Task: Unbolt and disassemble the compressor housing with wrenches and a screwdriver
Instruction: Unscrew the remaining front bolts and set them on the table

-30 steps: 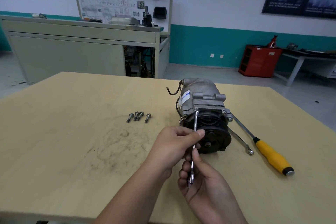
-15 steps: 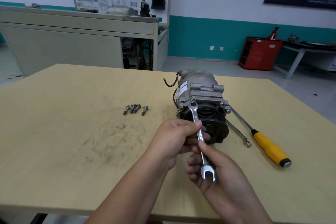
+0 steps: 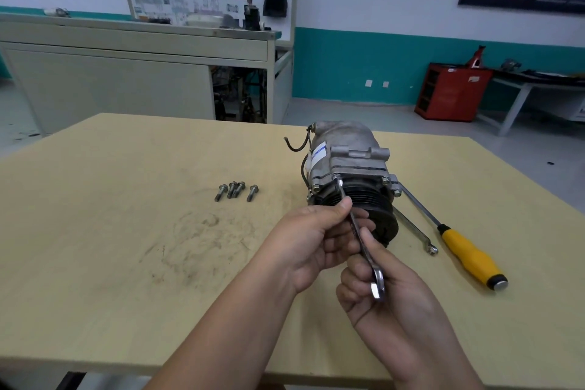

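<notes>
A grey metal compressor (image 3: 348,155) with a black pulley facing me lies on the wooden table (image 3: 126,263). A steel open-end wrench (image 3: 364,244) slants from a bolt on the housing's front flange down toward me. My left hand (image 3: 313,241) pinches the wrench's upper shaft between thumb and fingers. My right hand (image 3: 380,288) grips its lower end, whose open jaw shows above my fingers. A second wrench (image 3: 414,234) and a yellow-handled screwdriver (image 3: 468,256) lie to the compressor's right.
Several loose bolts (image 3: 235,190) lie in a row left of the compressor. A dirty smudge marks the table in front of them. Beyond the table stand a grey workbench (image 3: 126,73) and a red cabinet (image 3: 449,90).
The wrench has swung from nearly vertical to a slant, its lower end moving right. Both hands stayed on it, the right hand shifting right and lower. The camera view dipped slightly.
</notes>
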